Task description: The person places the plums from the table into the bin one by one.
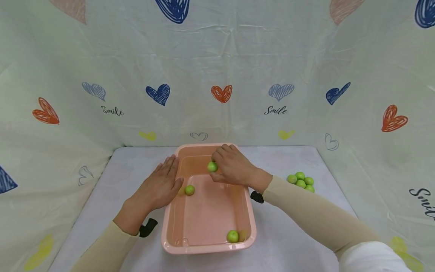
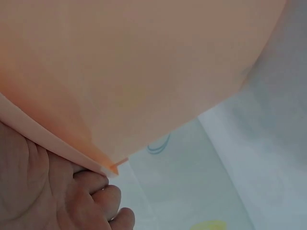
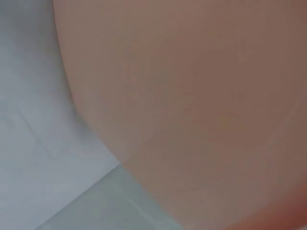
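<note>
A pink plastic basin stands in the middle of the table. My right hand reaches over its far right side and pinches a small round green fruit between thumb and fingers, above the basin floor. Two more green fruits lie inside: one by the left wall, another in the near right corner. With straight fingers my left hand rests along the left rim, thumb over the edge. The left wrist view shows that hand's fingers against the rim; the right wrist view mostly holds the basin's outer wall.
Several green fruits sit in a group on the white table, right of the basin and just beyond my right forearm. A pale curtain printed with hearts hangs behind the table and along both sides.
</note>
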Tool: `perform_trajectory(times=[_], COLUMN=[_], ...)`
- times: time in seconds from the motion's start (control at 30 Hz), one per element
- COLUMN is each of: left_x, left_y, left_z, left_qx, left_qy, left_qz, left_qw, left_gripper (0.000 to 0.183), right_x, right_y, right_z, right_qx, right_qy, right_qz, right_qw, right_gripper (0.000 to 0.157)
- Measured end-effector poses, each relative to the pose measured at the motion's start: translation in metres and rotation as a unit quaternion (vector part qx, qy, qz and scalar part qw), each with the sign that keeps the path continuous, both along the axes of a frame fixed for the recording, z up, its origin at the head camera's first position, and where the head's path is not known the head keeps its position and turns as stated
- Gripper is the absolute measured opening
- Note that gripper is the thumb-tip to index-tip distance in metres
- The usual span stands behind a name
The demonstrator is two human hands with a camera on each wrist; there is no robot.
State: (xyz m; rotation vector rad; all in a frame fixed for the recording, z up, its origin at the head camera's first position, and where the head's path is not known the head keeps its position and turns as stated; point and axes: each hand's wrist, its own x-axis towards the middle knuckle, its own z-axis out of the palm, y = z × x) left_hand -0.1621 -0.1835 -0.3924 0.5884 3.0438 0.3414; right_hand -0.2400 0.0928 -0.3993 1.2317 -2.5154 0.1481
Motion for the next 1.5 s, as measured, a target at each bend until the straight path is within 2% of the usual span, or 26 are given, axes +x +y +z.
perform_trajectory(times=[0.3,0.47,1.17,1.5], left_x=[0.000,0.000,-0.001,-0.002], left_y=[0.000,0.001,-0.001,-0.001], left_z=[-0.001,0.000,-0.002,-0.003], left_qx=[-0.002,0.000,0.013,0.016], left_qy=[0.000,-0.002,-0.006,0.001], left_qz=[0.003,0.004,0.002,-0.003], left_qw=[1.0000,1.0000,0.9999,0.9999], left_gripper=[0.071,0.071,0.071,0.070], right_x=[0.003,0.003,0.001,0.003], right_y=[-0.004,-0.007,-0.012,-0.014], right_z=[-0.003,-0.005,-0.014,-0.012], right_qx=[0.037,0.058,0.122,0.190], right_qy=[0.012,0.019,0.103,0.141], right_qz=[0.028,0.031,0.027,0.019], right_qw=[0.999,0.998,0.987,0.971], right_gripper=[0.031,0.031,0.035,0.036])
